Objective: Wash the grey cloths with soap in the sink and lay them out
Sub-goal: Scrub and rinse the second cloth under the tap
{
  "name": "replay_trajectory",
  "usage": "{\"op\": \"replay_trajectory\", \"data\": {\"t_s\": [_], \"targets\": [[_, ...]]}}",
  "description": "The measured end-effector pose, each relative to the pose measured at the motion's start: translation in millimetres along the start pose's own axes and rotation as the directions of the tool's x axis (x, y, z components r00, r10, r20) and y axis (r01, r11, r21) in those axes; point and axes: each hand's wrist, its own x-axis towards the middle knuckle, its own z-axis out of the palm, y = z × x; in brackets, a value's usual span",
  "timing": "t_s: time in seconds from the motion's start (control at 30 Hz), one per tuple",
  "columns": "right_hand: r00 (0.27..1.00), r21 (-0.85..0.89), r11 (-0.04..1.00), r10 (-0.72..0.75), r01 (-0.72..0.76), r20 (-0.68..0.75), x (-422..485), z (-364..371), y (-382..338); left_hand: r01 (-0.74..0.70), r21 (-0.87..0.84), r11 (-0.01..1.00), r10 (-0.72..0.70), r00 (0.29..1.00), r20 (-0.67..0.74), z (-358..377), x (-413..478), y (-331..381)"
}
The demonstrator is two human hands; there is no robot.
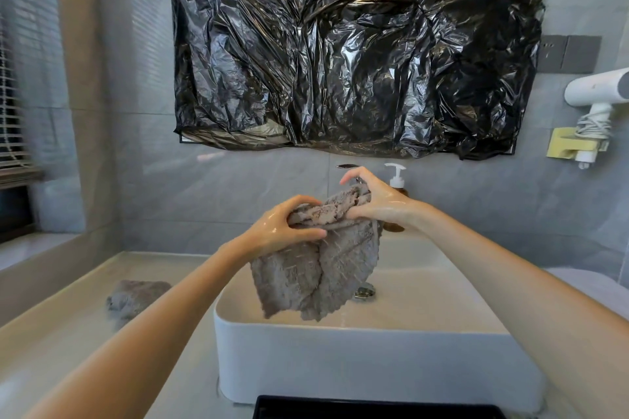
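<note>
We look down at a white rectangular sink [340,360] set on a pale countertop [68,343]. Both our bare forearms reach forward over the basin. Our left hand [286,230] and right hand [379,202], both glistening wet, each clutch the bunched top of one grey cloth [323,272]. Fingers and thumbs curl tightly into the fabric. The two hands sit close together, with the cloth gathered in a ridge between them. We judge this to be scrubbing, fabric rubbed against fabric.

The rest of the cloth hangs loose below the hands, over the basin, likely so that drips fall into the sink and not onto the counter. Its lower corners dangle near the metal drain [364,292]; we cannot tell whether they touch the bottom.

A second grey cloth [136,298] lies crumpled on the countertop to the left, well apart from the sink. We cannot tell whether it is washed yet.

Behind the right hand, partly hidden, stands a soap pump bottle [396,178] with a white pump head, at the back of the sink and within easy reach. A crinkled black plastic sheet [340,44] covers the wall above. A white hair dryer [595,88] hangs in a holder on the wall at the right.
</note>
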Motion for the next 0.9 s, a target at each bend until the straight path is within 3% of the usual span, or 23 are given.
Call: {"op": "replay_trajectory", "data": {"t_s": [0.13, 0.23, 0.37, 0.6, 0.67, 0.77, 0.9], "targets": [[0.985, -0.135, 0.987, -0.102, 0.083, -0.136, 7.5, -3.5, 8.0, -0.009, 0.007, 1.000, 0.010, 0.983, -0.181, -3.7, 4.9, -2.1], [0.978, -0.143, 0.987, -0.095, 0.069, -0.186, 8.7, -11.6, 6.0, 0.034, -0.195, 0.980, -0.093, 0.950, -0.299, -15.0, 10.7, 4.5], [0.960, -0.384, 0.922, -0.157, 0.058, -0.232, 12.5, -20.6, -5.2, 0.047, -0.329, 0.943, -0.182, 0.901, -0.393, -26.3, 29.5, 15.3], [0.998, -0.450, 0.893, 0.001, -0.029, -0.063, 16.2, -16.1, -14.1, 0.022, -0.510, 0.860, -0.281, 0.855, -0.437, -44.0, 61.9, 43.7], [0.996, -0.403, 0.912, 0.058, -0.081, -0.067, 18.4, -12.0, -5.5, 0.026, -0.495, 0.868, -0.273, 0.859, -0.433, -46.0, 65.5, 48.2], [0.983, -0.163, 0.971, 0.160, -0.173, -0.088, 20.3, -5.4, 8.5, 0.040, -0.463, 0.885, -0.269, 0.857, -0.439, -48.2, 69.0, 49.7], [0.976, 0.139, 0.968, 0.217, -0.211, -0.031, 27.1, -5.4, 6.1, 0.082, -0.430, 0.899, -0.298, 0.835, -0.463, -46.9, 71.3, 37.2]]}}
